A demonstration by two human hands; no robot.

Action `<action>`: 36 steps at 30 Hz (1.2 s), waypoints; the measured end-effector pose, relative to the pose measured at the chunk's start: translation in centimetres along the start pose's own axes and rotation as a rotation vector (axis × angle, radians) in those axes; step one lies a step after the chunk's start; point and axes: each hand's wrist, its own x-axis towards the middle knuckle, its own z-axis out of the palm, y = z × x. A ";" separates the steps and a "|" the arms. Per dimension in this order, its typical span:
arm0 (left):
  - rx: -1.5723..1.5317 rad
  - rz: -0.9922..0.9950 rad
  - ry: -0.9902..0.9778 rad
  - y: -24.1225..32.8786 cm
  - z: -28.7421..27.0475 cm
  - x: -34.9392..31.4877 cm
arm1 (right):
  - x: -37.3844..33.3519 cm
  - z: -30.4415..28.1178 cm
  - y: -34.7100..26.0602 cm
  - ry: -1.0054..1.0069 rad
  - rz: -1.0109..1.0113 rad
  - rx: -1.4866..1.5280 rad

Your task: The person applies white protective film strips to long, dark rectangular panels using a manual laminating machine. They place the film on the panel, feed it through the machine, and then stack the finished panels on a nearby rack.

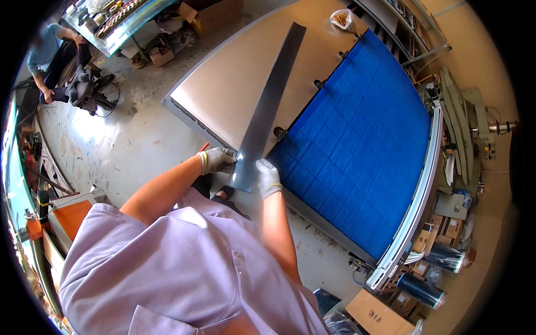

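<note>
A long, narrow grey strip point(269, 100), which looks like thin sheet material, stretches away from me over the tan tabletop point(223, 84). Its near end hangs past the table's front edge. My left hand point(218, 161), in a light knitted glove, is closed on the strip's left edge. On the opposite edge, my right hand point(268, 177), gloved the same way, pinches the strip close to its near end. A small red stick-like object point(204, 147) shows just behind my left wrist; I cannot tell what it is.
A blue grid-marked sheet point(352, 145) covers the table's right part, with black clips point(280, 133) along its left edge. A bag of small brown pieces point(342, 20) sits at the far end. Rolls point(421, 290) and cardboard boxes point(379, 311) stand lower right. A person point(53, 61) sits far left.
</note>
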 end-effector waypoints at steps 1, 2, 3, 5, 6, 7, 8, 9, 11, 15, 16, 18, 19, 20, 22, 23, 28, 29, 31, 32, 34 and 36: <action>0.004 -0.007 0.007 0.2 0.1 -0.1 | 0.1 0.1 0.0 0.029 0.014 0.027; -0.008 -0.008 0.003 0.2 0.1 -0.2 | 0.2 0.3 0.1 0.059 0.029 0.054; -0.019 -0.008 -0.001 0.2 0.2 -0.3 | 0.2 0.4 0.2 0.090 0.043 0.082; -0.035 -0.009 0.005 0.0 0.0 -0.2 | 0.5 0.3 0.5 0.108 0.070 0.086; -0.041 -0.009 0.014 -0.2 -0.3 0.1 | 0.8 0.0 0.8 0.117 0.083 0.089; -0.047 -0.008 0.024 -0.4 -0.6 0.3 | 1.0 -0.2 1.2 0.108 0.070 0.068; -0.091 -0.018 0.029 -0.2 0.1 0.2 | 1.4 -0.7 1.8 0.103 0.056 0.049; -0.134 -0.029 0.028 0.4 1.4 0.0 | 1.7 -1.4 2.3 0.104 0.038 0.029; -0.125 -0.018 0.039 0.5 2.4 0.1 | 2.2 -2.4 3.2 0.039 0.074 0.060; 0.069 0.033 0.107 -0.5 1.2 1.5 | 1.0 -2.5 3.4 -0.017 0.055 -0.054; 0.113 0.036 0.129 -0.8 0.7 1.7 | 0.4 -2.1 2.9 -0.012 0.023 -0.108; 0.105 0.003 0.125 -0.6 0.6 1.8 | -1.1 -1.2 1.7 0.005 -0.040 -0.216; 0.100 -0.012 0.124 -0.6 0.6 1.7 | -1.7 -0.9 1.4 -0.004 -0.027 -0.187; 0.098 -0.018 0.118 -0.1 1.3 1.2 | -2.1 -0.9 1.2 -0.011 -0.016 -0.157; 0.096 -0.030 0.104 1.0 3.1 -0.1 | -2.5 -1.4 1.3 -0.046 0.011 -0.127; 0.107 -0.023 0.101 0.6 2.6 0.3 | -2.3 -1.7 1.5 -0.086 0.028 -0.130; 0.398 0.031 0.093 -0.6 2.5 1.8 | -1.4 -2.3 3.3 0.170 -0.206 -0.645; 0.531 -0.020 0.085 -0.5 2.2 1.8 | -1.7 -1.1 3.3 0.257 -0.238 -0.727; 0.720 0.019 0.052 -0.4 3.2 1.8 | -2.1 0.4 2.4 0.330 -0.260 -0.783; 0.818 0.040 0.032 -0.6 3.8 1.8 | -1.8 0.3 2.1 0.328 -0.229 -0.780; 0.635 -0.026 0.007 -1.3 4.4 2.2 | -1.4 -0.1 1.6 0.323 -0.166 -0.773; 0.645 -0.010 -0.016 -1.2 4.6 2.1 | -1.7 0.1 0.5 0.201 -0.141 -0.626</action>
